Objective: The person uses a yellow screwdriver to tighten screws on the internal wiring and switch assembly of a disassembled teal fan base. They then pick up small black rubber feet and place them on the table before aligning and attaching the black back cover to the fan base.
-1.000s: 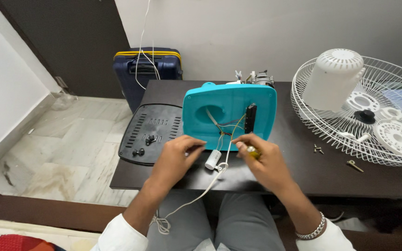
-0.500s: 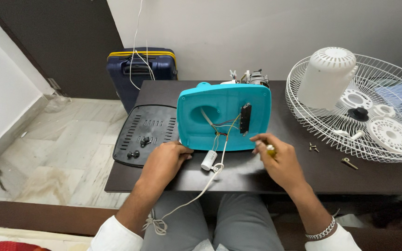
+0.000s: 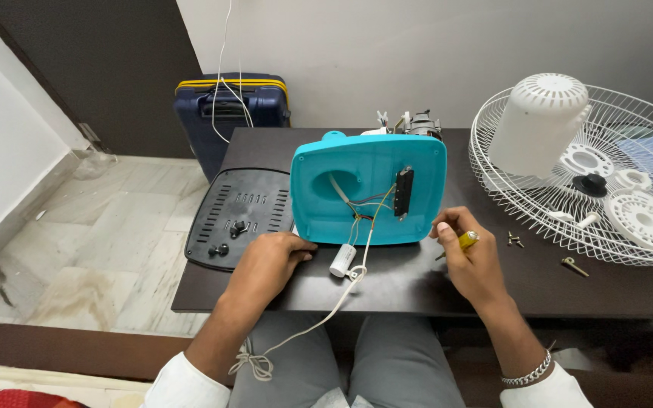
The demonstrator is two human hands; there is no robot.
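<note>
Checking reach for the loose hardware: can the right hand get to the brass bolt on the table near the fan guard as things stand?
Probably yes. The right hand holds a yellow-handled screwdriver, but the brass bolt lies on bare table to its right, with nothing between them. The fan guard rim sits just behind it, not over it.

Fan base [image 3: 368, 189] on table [image 3: 417, 279]; grille [image 3: 239, 219] left; guard [image 3: 644, 143] right.

Head view: left hand [image 3: 266, 261] resting on the dark surface [image 3: 417, 283] at the lower corner of the turquoise fan base [image 3: 368, 189]; right hand [image 3: 471, 261] gripping a yellow-handled screwdriver [image 3: 467, 240] just right of it; white capacitor [image 3: 342, 260] between both hands
</note>
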